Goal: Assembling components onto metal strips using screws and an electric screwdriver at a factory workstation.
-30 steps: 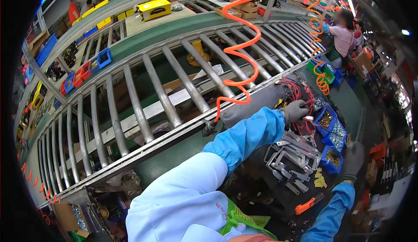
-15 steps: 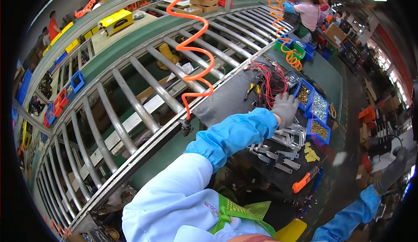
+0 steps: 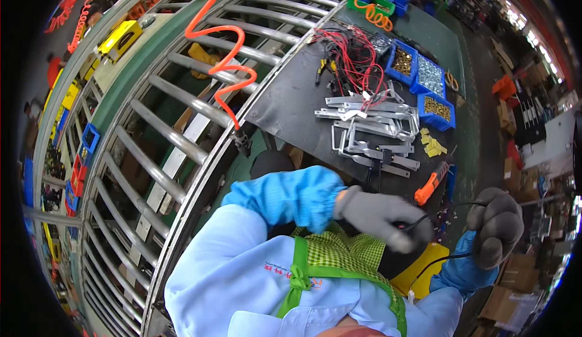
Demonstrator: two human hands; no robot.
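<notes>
In front of my body, my left hand [image 3: 382,216], in a grey glove and slightly blurred, has its fingers curled around one part of a thin black cable [image 3: 456,205]. My right hand [image 3: 496,228], also gloved in grey, is closed on the same cable to the right. From the right hand a further length curves down to a small pale end [image 3: 411,296] above my lap. Beyond the left hand, bent silver metal brackets [image 3: 379,122] lie piled on the dark bench top [image 3: 276,110]. Red wires [image 3: 357,64] are heaped behind them.
Blue bins [image 3: 438,111] of small metal parts stand along the bench's right side, near yellow pieces [image 3: 431,144] and an orange-handled tool [image 3: 430,185]. A roller conveyor [image 3: 163,128] runs along the left. An orange coiled hose [image 3: 225,41] hangs over it.
My left hand has come back from the red wires and bins to the front of my body, onto the black cable. My right hand has moved inward, closer to the left.
</notes>
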